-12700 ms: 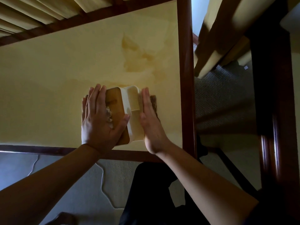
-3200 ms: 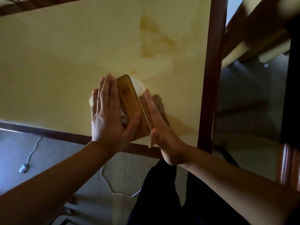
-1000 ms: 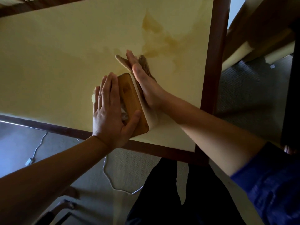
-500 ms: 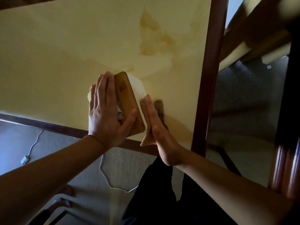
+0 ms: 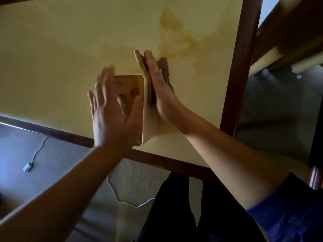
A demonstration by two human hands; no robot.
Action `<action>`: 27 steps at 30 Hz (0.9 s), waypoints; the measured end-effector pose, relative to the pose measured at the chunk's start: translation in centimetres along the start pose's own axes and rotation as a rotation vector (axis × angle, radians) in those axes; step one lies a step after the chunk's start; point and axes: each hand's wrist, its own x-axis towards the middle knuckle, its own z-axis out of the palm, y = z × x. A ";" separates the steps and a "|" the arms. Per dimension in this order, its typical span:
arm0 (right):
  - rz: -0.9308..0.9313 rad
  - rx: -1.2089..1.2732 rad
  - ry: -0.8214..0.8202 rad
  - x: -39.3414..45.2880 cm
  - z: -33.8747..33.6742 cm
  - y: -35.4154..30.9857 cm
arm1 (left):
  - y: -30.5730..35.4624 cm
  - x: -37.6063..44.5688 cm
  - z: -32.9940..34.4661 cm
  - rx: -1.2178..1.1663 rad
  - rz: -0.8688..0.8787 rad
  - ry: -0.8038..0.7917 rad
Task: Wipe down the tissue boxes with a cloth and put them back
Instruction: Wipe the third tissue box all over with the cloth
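A home room: carpeted floor (image 5: pixel 57 159), wood-edged table (image 5: pixel 52 49), charger cable (image 5: pixel 35 154).

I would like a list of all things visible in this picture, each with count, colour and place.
tissue box: one, cream with brown wooden lid, on the table near its front edge
cloth: one, brown, against the box's right side
table: one, yellow top with dark wood rim
cable: one, white, on the grey carpet, left
left hand: one, flat over the lid, blurred
right hand: one, flat, presses the cloth on the box
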 end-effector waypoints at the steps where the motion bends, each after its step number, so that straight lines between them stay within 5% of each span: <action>1: -0.006 -0.015 -0.002 -0.1 -0.1 0.1 | 1.5 -0.7 0.5 -0.020 -0.195 0.048; 4: -0.045 -0.047 -0.009 -0.4 -0.2 0.6 | 4.2 -1.0 2.4 -0.166 -0.661 0.033; 6: -0.057 -0.035 -0.030 -0.8 -0.2 0.8 | 4.3 -0.4 3.2 -0.169 -0.713 0.071; 10: -0.092 0.005 -0.068 -2.2 -0.6 0.9 | 2.3 -0.1 2.6 -0.037 -0.468 0.104; 18: 0.003 0.172 -0.089 -9.8 -0.2 2.2 | -2.6 -0.9 0.1 0.032 0.187 -0.171; 27: 0.042 0.092 -0.018 -12.3 1.5 2.8 | -2.5 -0.7 0.3 0.090 0.219 -0.207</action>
